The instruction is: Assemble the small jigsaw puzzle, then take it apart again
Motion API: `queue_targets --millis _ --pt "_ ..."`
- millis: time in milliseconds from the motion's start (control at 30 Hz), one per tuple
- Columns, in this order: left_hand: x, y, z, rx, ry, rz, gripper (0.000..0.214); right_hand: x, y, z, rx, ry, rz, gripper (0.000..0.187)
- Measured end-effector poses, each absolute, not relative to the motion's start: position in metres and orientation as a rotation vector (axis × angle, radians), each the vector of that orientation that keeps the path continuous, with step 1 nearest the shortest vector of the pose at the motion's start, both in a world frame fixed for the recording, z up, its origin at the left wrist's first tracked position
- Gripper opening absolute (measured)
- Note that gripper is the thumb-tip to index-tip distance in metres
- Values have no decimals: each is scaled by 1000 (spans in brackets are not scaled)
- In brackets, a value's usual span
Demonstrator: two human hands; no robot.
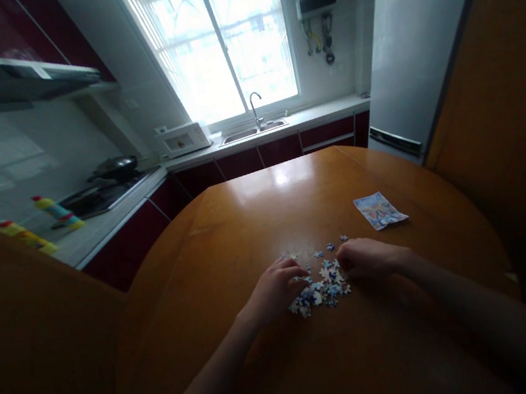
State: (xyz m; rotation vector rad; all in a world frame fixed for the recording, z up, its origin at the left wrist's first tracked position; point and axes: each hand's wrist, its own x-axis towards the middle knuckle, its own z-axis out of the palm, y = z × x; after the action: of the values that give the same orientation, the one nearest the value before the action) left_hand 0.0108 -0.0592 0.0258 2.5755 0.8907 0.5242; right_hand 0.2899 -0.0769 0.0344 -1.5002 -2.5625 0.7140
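A small heap of jigsaw puzzle pieces (325, 292), white and blue, lies on the wooden table between my two hands. My left hand (277, 288) rests at the heap's left side, its fingers bent and apart over the nearest pieces, with nothing visible in its grasp. On the heap's right edge, my right hand (365, 257) is closed with its fingers curled down. What those fingers hold, if anything, is hidden from view. A few single pieces (330, 246) are scattered just beyond the heap.
A creased printed picture sheet (379, 210) lies at the right on the round-ended wooden table (246, 219). Past the table stand a counter with a sink (253, 132) and a microwave (184, 140). A stove with a wok (118, 168) is at left, a refrigerator (412, 47) at right.
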Motion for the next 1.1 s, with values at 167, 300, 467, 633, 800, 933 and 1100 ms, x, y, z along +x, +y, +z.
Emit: queue_targets --millis 167,300,467,633,800,933,1100 --pt "9 -57 25 2562 931 527 13 300 -75 41 -1655 -2564 538 6" --pt "5 -57 27 2581 922 462 13 305 -82 46 -1738 -2592 508 11" --pt "-6 -54 44 2553 996 482 11 305 -87 51 -1718 -2599 608 11" --pt "-8 -57 45 2491 977 358 9 289 -86 50 -1609 -2527 530 16" --pt "1 -60 30 2478 923 303 12 274 -87 41 -1457 -2543 535 16" --pt "4 -61 29 2434 897 293 11 274 -85 37 -1412 -2508 558 13" --pt "1 -57 30 2261 958 248 7 274 -83 34 -1396 -2463 551 15"
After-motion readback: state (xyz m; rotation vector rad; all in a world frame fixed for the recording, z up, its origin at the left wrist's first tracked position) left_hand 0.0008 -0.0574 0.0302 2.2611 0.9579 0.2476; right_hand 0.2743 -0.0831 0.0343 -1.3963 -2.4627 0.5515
